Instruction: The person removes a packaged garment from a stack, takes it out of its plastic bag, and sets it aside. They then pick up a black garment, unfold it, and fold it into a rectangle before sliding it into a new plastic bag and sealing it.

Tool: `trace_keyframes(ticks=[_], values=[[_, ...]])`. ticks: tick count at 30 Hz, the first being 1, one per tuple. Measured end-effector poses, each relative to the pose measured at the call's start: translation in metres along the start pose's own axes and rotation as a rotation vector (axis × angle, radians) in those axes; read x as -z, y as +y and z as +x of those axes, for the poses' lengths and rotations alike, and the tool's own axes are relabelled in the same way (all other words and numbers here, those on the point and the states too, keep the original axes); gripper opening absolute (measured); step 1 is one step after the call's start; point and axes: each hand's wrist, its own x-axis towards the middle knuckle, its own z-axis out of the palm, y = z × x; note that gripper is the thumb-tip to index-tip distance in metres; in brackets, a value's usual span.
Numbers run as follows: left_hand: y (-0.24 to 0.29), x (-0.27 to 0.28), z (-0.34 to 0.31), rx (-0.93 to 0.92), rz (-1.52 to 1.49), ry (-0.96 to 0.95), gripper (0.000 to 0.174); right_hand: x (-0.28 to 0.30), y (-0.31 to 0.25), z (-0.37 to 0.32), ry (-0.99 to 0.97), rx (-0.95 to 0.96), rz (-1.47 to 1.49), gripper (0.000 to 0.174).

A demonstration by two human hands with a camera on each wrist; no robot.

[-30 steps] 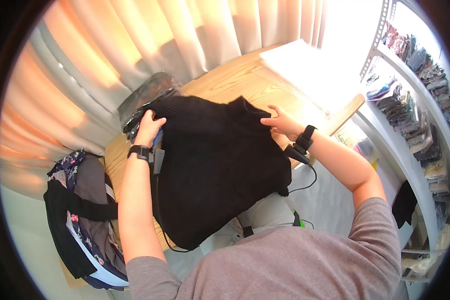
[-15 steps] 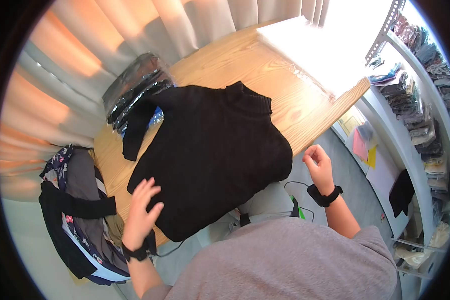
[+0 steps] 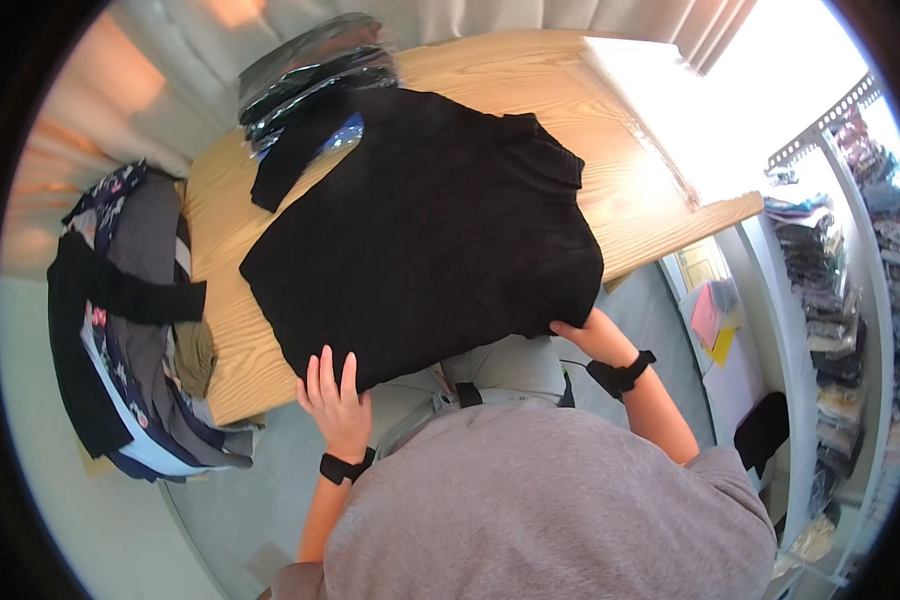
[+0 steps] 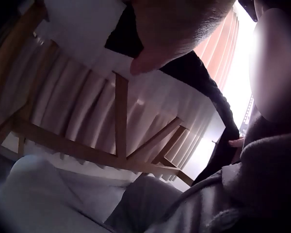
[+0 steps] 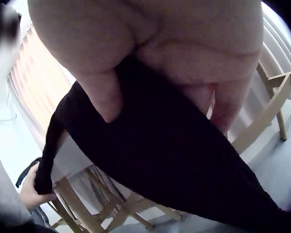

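Now the left hand (image 3: 335, 410) and the right hand (image 3: 602, 342) have both come to the near edge of the black sweater (image 3: 430, 240), which lies on the tabletop (image 3: 625, 220). Left fingers rest straight upon it; the right hand pinches the cloth, thumb on top.

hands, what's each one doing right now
Left hand: holding the black sweater's edge, fingers on top, thumb underneath.
Right hand: closed on the sweater's edge, thumb on top, fingers underneath.

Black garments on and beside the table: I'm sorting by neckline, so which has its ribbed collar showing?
The black turtleneck sweater spread across the wooden table; the black garment draped over the clothes pile shows no collar.
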Motion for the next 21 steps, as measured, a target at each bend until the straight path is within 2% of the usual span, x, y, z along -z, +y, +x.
trace_keyframes(ticks=[2, 4, 5, 6, 8, 10, 13, 14, 16, 18, 20, 21], values=[[-0.006, 0.003, 0.002, 0.030, -0.010, -0.010, 0.073, 0.007, -0.015, -0.010, 0.003, 0.048, 0.033, 0.034], [-0.017, 0.008, 0.001, -0.019, -0.200, 0.030, 0.070, 0.024, -0.035, -0.024, -0.066, -0.063, 0.014, 0.031], [-0.019, 0.016, -0.001, -0.022, -0.227, 0.001, 0.062, 0.028, -0.040, -0.030, -0.066, 0.019, 0.104, 0.028], [-0.017, 0.019, -0.004, -0.011, -0.226, 0.002, 0.062, 0.032, -0.046, -0.034, -0.076, 0.020, 0.098, 0.028], [-0.013, 0.023, -0.011, -0.120, -0.143, 0.136, 0.054, 0.037, -0.055, -0.043, -0.100, 0.013, 0.314, 0.026], [-0.003, 0.020, -0.012, -0.142, -0.082, 0.086, 0.059, 0.035, -0.055, -0.042, -0.147, 0.012, 0.402, 0.031], [0.021, 0.012, -0.003, -0.126, -0.192, 0.104, 0.064, 0.026, -0.060, -0.032, -0.219, 0.142, 0.726, 0.046], [0.027, 0.009, 0.002, -0.117, -0.195, 0.102, 0.064, 0.024, -0.061, -0.027, -0.223, 0.137, 0.720, 0.046], [0.038, 0.001, 0.012, -0.045, -0.093, 0.049, 0.070, 0.018, -0.064, -0.017, -0.262, 0.202, 0.928, 0.047], [0.041, -0.006, 0.020, 0.004, -0.098, 0.071, 0.075, 0.019, -0.065, -0.009, -0.290, 0.218, 0.935, 0.046], [0.041, -0.015, 0.024, 0.004, 0.024, 0.145, 0.073, 0.020, -0.064, -0.005, -0.232, 0.253, 0.861, 0.053], [0.042, -0.011, 0.027, 0.026, -0.027, 0.149, 0.066, 0.022, -0.062, -0.004, -0.209, 0.250, 0.851, 0.054]])
